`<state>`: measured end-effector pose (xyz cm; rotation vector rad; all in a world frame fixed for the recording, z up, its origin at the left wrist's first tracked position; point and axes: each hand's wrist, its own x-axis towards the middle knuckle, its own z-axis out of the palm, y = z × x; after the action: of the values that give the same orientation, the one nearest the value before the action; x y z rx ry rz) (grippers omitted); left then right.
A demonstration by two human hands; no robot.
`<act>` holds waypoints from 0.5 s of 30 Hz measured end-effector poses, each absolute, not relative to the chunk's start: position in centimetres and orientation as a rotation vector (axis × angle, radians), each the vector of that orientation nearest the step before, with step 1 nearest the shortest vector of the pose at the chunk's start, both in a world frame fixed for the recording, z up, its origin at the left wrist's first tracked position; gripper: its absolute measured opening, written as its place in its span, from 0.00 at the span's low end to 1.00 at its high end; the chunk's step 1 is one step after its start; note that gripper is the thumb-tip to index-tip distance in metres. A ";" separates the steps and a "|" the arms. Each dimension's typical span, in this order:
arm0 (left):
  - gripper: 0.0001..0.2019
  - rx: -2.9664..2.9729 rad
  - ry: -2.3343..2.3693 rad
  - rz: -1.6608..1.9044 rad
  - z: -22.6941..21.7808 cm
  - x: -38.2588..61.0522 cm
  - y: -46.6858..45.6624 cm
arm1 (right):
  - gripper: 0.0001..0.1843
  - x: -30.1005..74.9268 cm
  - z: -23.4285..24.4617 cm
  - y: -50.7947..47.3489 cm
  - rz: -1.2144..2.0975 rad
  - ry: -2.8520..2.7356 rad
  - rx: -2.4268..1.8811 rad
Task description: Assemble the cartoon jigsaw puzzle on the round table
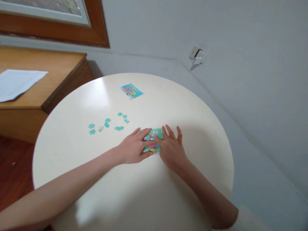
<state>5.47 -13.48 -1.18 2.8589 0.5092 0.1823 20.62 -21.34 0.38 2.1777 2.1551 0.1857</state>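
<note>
A small, partly assembled colourful jigsaw puzzle (152, 140) lies near the middle of a round cream table (192, 128). My left hand (134, 147) rests flat on the puzzle's left side, fingers stretched out. My right hand (171, 147) lies flat on its right side, fingers spread. Both hands press on the puzzle and hide most of it. Several loose teal puzzle pieces (107, 123) are scattered on the table to the left of and beyond my left hand.
A small reference picture card (131, 90) lies at the table's far side. A wooden desk (48, 83) with white paper (16, 81) stands to the left. A grey wall with a socket (197, 56) runs behind and to the right.
</note>
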 end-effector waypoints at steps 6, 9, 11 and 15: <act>0.17 2.846 0.488 0.176 -0.8 5.5 -13.5 | 0.21 20.4 0.2 -19.6 0.161 2.159 2.187; 0.18 2.840 0.511 0.153 -0.7 5.5 -13.5 | 0.21 20.6 0.4 -20.1 0.132 2.166 2.154; 0.19 2.843 0.511 0.164 -0.8 5.5 -13.5 | 0.20 20.7 0.5 -20.8 0.121 2.185 2.126; 0.19 2.844 0.464 0.222 -1.1 5.5 -13.4 | 0.20 20.7 0.2 -20.6 0.161 2.200 2.140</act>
<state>5.53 -13.44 -1.13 2.8444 0.4640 0.2218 20.71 -20.64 0.19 2.1396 2.2000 0.1607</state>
